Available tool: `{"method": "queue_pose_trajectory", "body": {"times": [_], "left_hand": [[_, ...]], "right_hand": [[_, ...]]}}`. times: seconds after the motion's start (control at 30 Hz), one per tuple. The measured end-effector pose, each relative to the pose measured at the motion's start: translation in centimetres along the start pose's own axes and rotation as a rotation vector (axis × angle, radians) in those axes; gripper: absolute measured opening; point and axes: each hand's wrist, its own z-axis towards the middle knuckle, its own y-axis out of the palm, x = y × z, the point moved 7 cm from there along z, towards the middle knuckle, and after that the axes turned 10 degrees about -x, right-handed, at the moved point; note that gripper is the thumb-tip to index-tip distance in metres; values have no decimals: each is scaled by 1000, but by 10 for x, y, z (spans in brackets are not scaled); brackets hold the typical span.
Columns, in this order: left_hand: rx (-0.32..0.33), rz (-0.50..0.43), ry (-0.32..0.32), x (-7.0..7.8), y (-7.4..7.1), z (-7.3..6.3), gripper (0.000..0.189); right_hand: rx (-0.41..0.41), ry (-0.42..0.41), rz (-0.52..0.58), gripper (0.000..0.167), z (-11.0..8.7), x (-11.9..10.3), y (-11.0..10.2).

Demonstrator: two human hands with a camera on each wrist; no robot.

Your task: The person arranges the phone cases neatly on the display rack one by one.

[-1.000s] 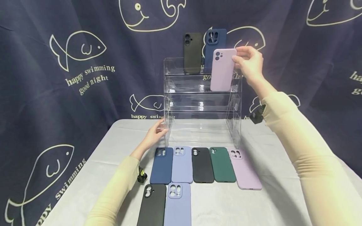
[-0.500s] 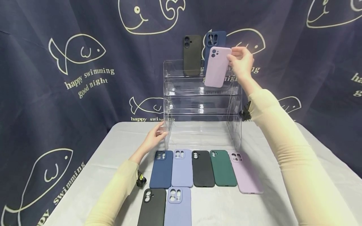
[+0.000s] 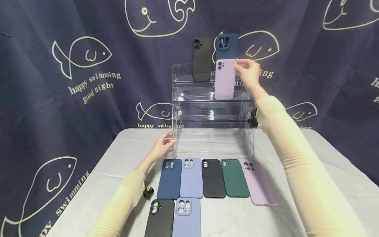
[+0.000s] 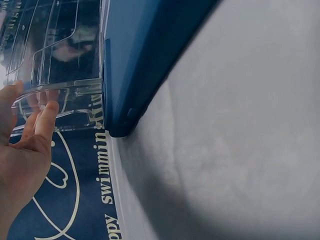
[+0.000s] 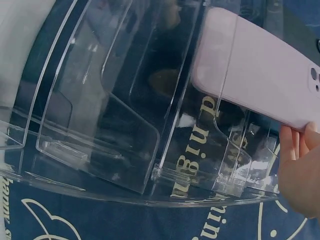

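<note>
My right hand (image 3: pixel 249 73) pinches a light purple phone case (image 3: pixel 225 80) by its upper right edge. The case stands upright at the second tier from the top of a clear plastic display rack (image 3: pixel 211 121). In the right wrist view, the lower end of the case (image 5: pixel 260 67) lies behind a clear front lip. It partly covers a blue phone case (image 3: pixel 227 51) on the top tier, beside a black phone case (image 3: pixel 202 59). My left hand (image 3: pixel 160 146) holds the rack's left side near its base, with fingertips at the clear edge in the left wrist view.
In front of the rack, a row of cases lies on the white table (image 3: pixel 296 217): blue (image 3: pixel 169 179), periwinkle (image 3: pixel 191 179), black (image 3: pixel 214 179), green (image 3: pixel 236 179) and light purple (image 3: pixel 262 186). Nearer lie another black case (image 3: pixel 160 219) and another periwinkle case (image 3: pixel 187 223). A patterned dark curtain (image 3: pixel 88 138) hangs behind.
My right hand has brought the light purple case left and then down to the second tier, turning it from tilted to upright. The left hand stays at the rack's side.
</note>
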Motion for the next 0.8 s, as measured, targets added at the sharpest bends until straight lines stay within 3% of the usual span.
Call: {"method": "queue_pose_trajectory", "body": {"times": [0.1, 0.33, 0.73, 0.8], "left_hand": [[-14, 0, 2, 12, 3, -6, 63], [-31, 12, 4, 31, 6, -19, 62], [-20, 20, 12, 37, 4, -17, 61], [-13, 27, 12, 27, 3, -12, 62]], "right_hand": [[-13, 14, -26, 33, -2, 3, 0], [-31, 1, -220, 33, -13, 5, -3], [-134, -29, -264, 46, -36, 1, -9], [-155, -44, -287, 47, -42, 0, -12]]}}
